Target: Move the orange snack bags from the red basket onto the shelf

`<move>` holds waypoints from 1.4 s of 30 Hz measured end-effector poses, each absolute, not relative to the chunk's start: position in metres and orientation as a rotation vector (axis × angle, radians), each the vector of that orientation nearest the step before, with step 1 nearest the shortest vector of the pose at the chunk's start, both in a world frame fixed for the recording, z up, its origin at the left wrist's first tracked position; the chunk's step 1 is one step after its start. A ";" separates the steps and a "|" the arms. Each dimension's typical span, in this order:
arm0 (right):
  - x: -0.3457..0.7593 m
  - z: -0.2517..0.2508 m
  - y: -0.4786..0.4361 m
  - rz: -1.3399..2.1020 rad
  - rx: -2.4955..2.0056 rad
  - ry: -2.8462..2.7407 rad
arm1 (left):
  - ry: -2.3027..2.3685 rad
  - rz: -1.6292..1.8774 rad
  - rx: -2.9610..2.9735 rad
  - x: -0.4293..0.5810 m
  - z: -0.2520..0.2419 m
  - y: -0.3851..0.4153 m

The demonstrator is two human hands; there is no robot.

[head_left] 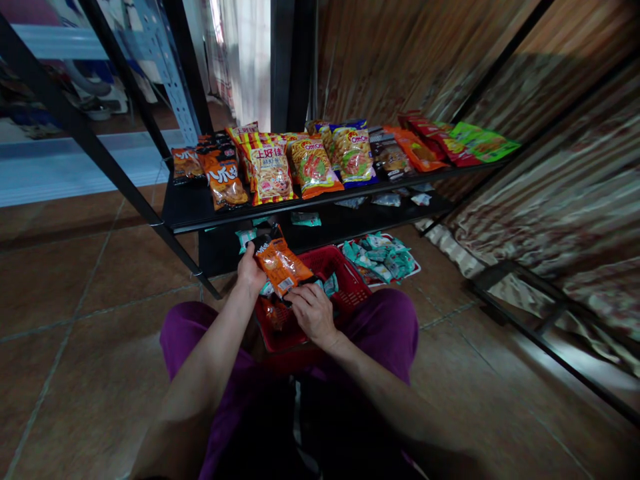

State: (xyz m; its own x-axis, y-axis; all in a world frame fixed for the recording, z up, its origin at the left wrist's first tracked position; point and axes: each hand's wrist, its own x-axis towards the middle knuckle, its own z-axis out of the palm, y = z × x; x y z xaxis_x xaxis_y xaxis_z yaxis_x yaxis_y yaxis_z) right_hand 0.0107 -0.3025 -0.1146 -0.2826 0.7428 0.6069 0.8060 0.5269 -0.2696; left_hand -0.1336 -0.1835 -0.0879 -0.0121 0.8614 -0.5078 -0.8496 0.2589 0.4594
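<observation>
From here the orange snack bag [284, 265] is above the red basket [363, 291] — left hand [251, 271] closed on its dark top end, right hand [314, 312] at the lower edge, pinching or just steadying, can't tell. Prob. light, slick, crushable; best held by end seams. Basket has teal pkts [331, 285] + orange wrapping [273, 315]; white-rimmed tray [417, 269] alongside, mostly teal too.

One head-worn view looks forward and down; left hand [251, 270] and right hand [314, 312] near, mid-frame; black shelf [186, 208] beyond, upper centre.
</observation>
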 end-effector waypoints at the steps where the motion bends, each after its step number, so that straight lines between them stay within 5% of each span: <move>1: 0.011 -0.114 -0.302 -0.121 -1.234 -2.061 | 0.811 1.341 0.011 -0.134 -0.088 -0.184; 20: 0.018 -0.086 -0.304 0.005 -1.274 -1.753 | 0.751 1.272 0.062 -0.141 -0.079 -0.189; 29: 0.026 -0.097 -0.274 0.892 -1.367 -1.076 | 0.720 1.289 0.069 -0.142 -0.086 -0.191; 42: 0.024 -0.097 -0.274 0.981 -1.324 -0.749 | 0.689 1.312 0.101 -0.136 -0.090 -0.195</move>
State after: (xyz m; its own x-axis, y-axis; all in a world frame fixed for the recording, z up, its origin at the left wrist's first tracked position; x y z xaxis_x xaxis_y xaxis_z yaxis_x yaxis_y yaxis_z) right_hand 0.0244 -0.2736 -0.0973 0.4248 0.9009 -0.0884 -0.1522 -0.0252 -0.9880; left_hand -0.1363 -0.1953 -0.0901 0.0900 0.9089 -0.4073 -0.8511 0.2826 0.4425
